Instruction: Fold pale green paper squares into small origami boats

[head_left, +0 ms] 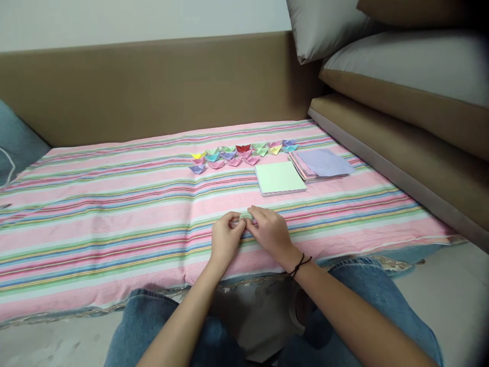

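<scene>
Between my two hands is a small pale green folded paper (246, 216), low over the striped cloth (153, 216). My left hand (226, 235) pinches its left end, thumb and fingertips together. On its right side my right hand (270, 229) grips it with thumb and fingers, partly covering it. Beyond the hands lies a square stack of paper with a light green top sheet (280, 177). A looser stack with a lavender top sheet (326, 163) sits to its right. Several small folded paper boats (234, 160) in many colours stand in rows behind.
A brown padded backboard (164, 89) runs along the far side. Large cushions (401, 112) are piled at the right. A blue cushion (19, 140) with a white cable is at the far left. My knees are at the cloth's near edge.
</scene>
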Demonstrator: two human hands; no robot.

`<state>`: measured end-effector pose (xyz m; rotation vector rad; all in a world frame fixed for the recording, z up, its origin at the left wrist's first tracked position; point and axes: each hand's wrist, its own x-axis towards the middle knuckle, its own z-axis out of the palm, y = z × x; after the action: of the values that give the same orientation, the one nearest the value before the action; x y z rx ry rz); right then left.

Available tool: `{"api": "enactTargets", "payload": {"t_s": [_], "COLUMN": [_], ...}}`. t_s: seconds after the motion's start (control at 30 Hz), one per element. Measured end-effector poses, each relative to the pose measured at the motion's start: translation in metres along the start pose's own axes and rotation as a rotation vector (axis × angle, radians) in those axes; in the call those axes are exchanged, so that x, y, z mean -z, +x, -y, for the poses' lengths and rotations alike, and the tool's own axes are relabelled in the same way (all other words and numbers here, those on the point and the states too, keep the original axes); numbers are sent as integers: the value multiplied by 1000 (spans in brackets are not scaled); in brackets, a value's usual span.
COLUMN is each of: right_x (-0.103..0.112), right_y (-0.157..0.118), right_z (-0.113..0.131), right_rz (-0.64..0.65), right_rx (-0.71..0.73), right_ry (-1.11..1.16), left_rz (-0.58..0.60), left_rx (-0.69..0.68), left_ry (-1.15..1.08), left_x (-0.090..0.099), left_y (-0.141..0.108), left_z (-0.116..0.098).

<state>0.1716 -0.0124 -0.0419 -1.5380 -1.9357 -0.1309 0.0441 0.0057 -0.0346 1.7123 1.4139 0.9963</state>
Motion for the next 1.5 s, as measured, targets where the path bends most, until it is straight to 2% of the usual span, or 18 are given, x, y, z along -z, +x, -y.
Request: {"api": "enactTargets", "payload": {"t_s": [0.1, 0.23, 0.4, 0.63, 0.83, 0.97, 1.1, 1.23, 1.4, 1.5], "right_x": [-1, -1, 4, 10, 14, 16, 15, 13, 11, 12], "right_y": [-1, 0, 2, 5, 8, 8, 7, 5, 4, 3], "right_z": [0, 0, 2, -1, -5, -4, -4, -4, -1, 1], "right_rz": [-6, 50, 110, 167, 179, 179, 149, 113, 80, 51], "right_rx": [50, 78, 13, 13, 14, 22, 18, 0, -5, -26], "right_ry": [-46, -91, 3, 116, 126, 85, 88, 107, 166, 199], "left_rz": [8, 3, 11, 98, 218, 200, 130, 122, 93, 57], "left_rx": [14, 19, 47, 143, 88, 24, -78, -163, -150, -120], "left_ry": [-49, -56, -84, -228, -233, -141, 47, 206, 309, 282], "left_x": [0, -2, 0, 6, 11, 11, 11, 13, 12, 11], "left_y": [0, -2, -2, 1, 3, 3, 2, 0, -1, -2], "left_z": [0, 1, -1, -7, -3, -3, -8, -13, -15, -13]}}
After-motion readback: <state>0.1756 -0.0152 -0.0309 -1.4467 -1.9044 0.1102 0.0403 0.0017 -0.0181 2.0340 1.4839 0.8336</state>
